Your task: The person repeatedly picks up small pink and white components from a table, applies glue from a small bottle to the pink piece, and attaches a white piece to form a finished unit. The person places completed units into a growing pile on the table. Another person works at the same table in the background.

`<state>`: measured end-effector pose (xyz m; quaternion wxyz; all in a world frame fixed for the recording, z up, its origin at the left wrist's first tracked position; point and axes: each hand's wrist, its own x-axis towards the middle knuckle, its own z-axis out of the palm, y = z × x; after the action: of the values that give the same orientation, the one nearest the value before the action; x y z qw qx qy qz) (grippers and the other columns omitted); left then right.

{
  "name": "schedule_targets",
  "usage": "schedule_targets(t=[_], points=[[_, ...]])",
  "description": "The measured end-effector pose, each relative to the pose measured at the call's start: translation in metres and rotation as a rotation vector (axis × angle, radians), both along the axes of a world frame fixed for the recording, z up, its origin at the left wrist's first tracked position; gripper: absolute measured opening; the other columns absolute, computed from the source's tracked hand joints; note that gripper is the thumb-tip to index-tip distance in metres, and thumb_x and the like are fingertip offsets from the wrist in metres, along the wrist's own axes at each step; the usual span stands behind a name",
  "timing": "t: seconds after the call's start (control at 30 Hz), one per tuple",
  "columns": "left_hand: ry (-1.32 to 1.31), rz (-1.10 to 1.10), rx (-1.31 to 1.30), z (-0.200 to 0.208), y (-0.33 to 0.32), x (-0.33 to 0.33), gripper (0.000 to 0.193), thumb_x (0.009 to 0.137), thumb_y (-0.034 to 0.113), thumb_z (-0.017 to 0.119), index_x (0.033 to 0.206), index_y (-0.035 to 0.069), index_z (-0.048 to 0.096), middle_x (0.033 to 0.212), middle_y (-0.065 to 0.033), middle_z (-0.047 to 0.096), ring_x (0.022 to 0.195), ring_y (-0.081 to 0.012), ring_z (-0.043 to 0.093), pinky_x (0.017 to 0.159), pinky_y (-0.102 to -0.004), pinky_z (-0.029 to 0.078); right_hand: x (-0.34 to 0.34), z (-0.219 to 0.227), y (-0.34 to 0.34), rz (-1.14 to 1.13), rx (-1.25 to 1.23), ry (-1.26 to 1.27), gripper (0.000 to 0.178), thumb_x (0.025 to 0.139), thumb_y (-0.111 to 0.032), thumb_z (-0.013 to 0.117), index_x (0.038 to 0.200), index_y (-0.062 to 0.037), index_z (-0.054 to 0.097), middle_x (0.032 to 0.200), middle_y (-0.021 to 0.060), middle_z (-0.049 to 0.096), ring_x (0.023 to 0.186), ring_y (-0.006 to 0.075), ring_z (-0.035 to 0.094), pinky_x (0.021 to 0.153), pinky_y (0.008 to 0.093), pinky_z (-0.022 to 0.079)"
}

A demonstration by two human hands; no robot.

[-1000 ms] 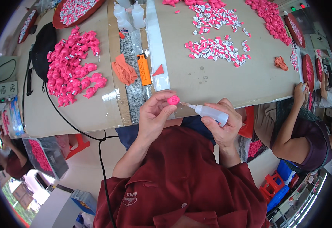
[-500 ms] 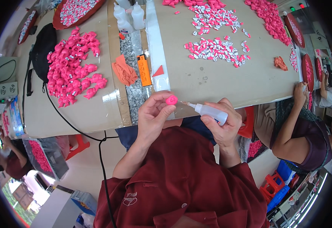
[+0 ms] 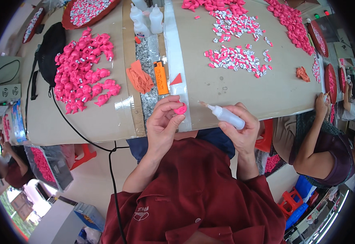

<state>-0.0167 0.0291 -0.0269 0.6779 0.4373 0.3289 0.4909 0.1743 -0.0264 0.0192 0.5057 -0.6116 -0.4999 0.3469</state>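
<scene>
Between the thumb and fingers of my left hand (image 3: 164,122) is a small round pink plastic part (image 3: 180,109), held over the near edge of the table. My right hand (image 3: 242,128) is closed around a white squeeze bottle (image 3: 229,117) with a thin nozzle. The bottle lies tilted in my grip, its nozzle tip pointing left toward the pink part and a short gap away from it. Beyond my left hand lie an orange box cutter (image 3: 161,78), a crumpled orange cloth (image 3: 140,77) and a red triangular scrap (image 3: 176,79).
Pink figures (image 3: 80,69) are heaped on the left beside a black bag (image 3: 50,55). Several white bottles (image 3: 156,20) stand at the back. Small pink-and-white pieces (image 3: 238,59) lie spread on the right. A black cable (image 3: 80,132) hangs off the table's front. A co-worker (image 3: 319,142) sits at right.
The bottle's nozzle has drawn back to the right, away from the pink part. My left hand has turned the part slightly. The whole view has shifted a little.
</scene>
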Motion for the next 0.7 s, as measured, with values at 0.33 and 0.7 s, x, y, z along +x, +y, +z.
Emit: schedule_targets(t=[0.33,0.7], points=[[0.043,0.026,0.048,0.0035,0.0009,0.0013,0.025,0.079,-0.009,0.057,0.103,-0.002,0.055,0.119,-0.0104,0.043,0.102,-0.0159,0.052,0.091,-0.0296,0.043,-0.0023,0.0094,-0.0010,0.086,-0.018,-0.170,0.028,0.060,-0.007,0.077,0.084,-0.0008,0.065,0.067,0.0052,0.061,0.060,0.0145,0.050,0.052,0.0265,0.039],[0.244,0.048,0.185,-0.0013,-0.0007,-0.0007,0.022,0.079,-0.008,0.058,0.099,-0.001,0.058,0.118,-0.0114,0.044,0.100,-0.0160,0.053,0.088,-0.0286,0.043,-0.0028,0.0109,-0.0008,0.081,-0.058,-0.190,0.025,0.062,-0.008,0.075,0.083,-0.0011,0.065,0.070,0.0059,0.063,0.061,0.0157,0.052,0.055,0.0267,0.041]])
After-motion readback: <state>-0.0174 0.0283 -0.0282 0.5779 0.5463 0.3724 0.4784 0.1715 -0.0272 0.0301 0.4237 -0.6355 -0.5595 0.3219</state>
